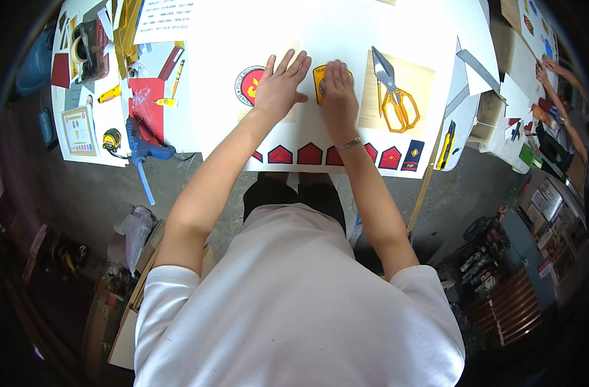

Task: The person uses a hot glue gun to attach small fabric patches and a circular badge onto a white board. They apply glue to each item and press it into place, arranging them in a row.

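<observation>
My left hand (281,85) lies flat with fingers spread on a white board (243,29). Its edge covers part of a round patch (248,87) with a red centre and a white-and-black rim. My right hand (338,90) rests on a yellow badge-shaped patch (319,77), fingers outstretched and side by side, hiding most of it. Orange-handled scissors (391,90) lie to the right on a pale wood-coloured rectangle (420,71), with a pencil (379,97) alongside. Red chevron patches (309,153) form a row along the near edge, partly hidden by my right forearm.
At left are a blue glue gun (143,147), a tape measure (112,139), a red sheet (147,97) and a framed certificate (79,131). A yellow utility knife (447,147) and a metal ruler (478,69) lie at right. Another person's hands (547,68) are at the far right.
</observation>
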Available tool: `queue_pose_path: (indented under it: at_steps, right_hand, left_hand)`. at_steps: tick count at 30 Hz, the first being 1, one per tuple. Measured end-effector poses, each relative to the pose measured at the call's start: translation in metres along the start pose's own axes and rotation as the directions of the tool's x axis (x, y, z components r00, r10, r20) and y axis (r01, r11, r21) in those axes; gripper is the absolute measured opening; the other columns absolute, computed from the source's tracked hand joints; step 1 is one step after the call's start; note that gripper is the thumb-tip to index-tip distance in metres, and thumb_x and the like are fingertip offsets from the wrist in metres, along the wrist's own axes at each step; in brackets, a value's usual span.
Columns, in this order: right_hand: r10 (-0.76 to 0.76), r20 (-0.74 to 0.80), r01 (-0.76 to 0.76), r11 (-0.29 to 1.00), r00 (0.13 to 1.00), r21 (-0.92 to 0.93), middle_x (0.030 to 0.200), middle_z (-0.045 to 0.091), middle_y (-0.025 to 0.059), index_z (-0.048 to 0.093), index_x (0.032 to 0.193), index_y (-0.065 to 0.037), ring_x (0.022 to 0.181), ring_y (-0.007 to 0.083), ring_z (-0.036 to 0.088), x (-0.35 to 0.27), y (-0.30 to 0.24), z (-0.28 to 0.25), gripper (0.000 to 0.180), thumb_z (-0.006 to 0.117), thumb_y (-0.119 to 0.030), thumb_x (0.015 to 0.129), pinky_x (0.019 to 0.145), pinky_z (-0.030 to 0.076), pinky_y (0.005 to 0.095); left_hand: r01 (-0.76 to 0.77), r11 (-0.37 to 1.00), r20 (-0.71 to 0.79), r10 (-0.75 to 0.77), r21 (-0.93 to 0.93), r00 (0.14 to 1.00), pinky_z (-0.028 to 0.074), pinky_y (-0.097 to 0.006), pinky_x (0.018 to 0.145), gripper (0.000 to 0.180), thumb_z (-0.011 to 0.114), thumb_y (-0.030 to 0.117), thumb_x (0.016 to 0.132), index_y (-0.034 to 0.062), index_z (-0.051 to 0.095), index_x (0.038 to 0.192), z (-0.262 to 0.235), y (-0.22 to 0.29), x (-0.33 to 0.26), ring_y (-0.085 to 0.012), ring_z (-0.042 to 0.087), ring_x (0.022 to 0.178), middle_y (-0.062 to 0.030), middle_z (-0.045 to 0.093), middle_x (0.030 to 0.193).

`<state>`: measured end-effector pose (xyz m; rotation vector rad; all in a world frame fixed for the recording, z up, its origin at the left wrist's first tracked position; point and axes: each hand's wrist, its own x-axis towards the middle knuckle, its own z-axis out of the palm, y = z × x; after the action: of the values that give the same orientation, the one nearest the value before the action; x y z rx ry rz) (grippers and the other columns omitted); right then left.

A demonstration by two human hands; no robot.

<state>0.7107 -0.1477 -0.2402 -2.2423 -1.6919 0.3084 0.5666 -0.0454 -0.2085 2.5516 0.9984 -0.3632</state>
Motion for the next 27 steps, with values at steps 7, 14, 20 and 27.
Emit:
queue_pose_path:
  at_steps: [7, 14, 20, 27]
  right_hand:
    - [-0.082, 0.099, 0.086, 0.996, 0.992, -0.038, 0.153, 0.053, 0.0137, 0.053, 0.146, -0.001, 0.146, 0.0266, 0.045, -0.035, -0.028, -0.001, 0.048, 0.056, -0.013, 0.100, 0.120, 0.037, 0.0424]
    - [0.000, 0.196, -0.001, 1.000, 0.981, 0.009, 0.152, 0.053, 0.0167, 0.049, 0.148, 0.001, 0.146, 0.0313, 0.045, -0.080, -0.013, -0.032, 0.048, 0.054, -0.013, 0.102, 0.120, 0.038, 0.0440]
    - [0.080, 0.009, -0.079, 0.994, 0.997, -0.070, 0.153, 0.052, 0.0164, 0.051, 0.147, 0.001, 0.146, 0.0308, 0.045, -0.023, 0.003, -0.012, 0.045, 0.052, -0.014, 0.105, 0.120, 0.037, 0.0447]
    - [-0.072, 0.044, 0.073, 0.997, 0.996, -0.015, 0.152, 0.053, 0.0159, 0.051, 0.147, -0.001, 0.145, 0.0289, 0.046, -0.007, -0.024, 0.005, 0.045, 0.054, -0.011, 0.103, 0.120, 0.037, 0.0431]
  left_hand:
    - [0.036, 0.997, 0.102, -0.042, 0.061, 0.994, 0.011, -0.048, 0.130, 0.095, 0.072, 0.050, 0.088, 0.0228, 0.023, 0.164, -0.003, 0.002, 0.004, -0.0170, 0.015, 0.159, 0.0064, 0.023, 0.171]
    - [0.004, 1.000, 0.047, -0.003, -0.002, 0.999, 0.019, -0.052, 0.128, 0.098, 0.078, 0.046, 0.084, 0.0177, 0.027, 0.162, -0.005, 0.001, 0.001, -0.0222, 0.022, 0.157, 0.0006, 0.029, 0.169]
    - [-0.003, 1.000, 0.029, 0.003, -0.008, 1.000, 0.019, -0.052, 0.128, 0.098, 0.077, 0.046, 0.083, 0.0171, 0.027, 0.162, -0.001, 0.000, 0.001, -0.0223, 0.022, 0.157, 0.0002, 0.028, 0.169]
    - [0.038, 0.996, 0.132, -0.047, 0.076, 0.990, 0.011, -0.047, 0.131, 0.095, 0.070, 0.052, 0.089, 0.0230, 0.021, 0.165, -0.006, 0.002, 0.003, -0.0164, 0.014, 0.159, 0.0072, 0.020, 0.171]
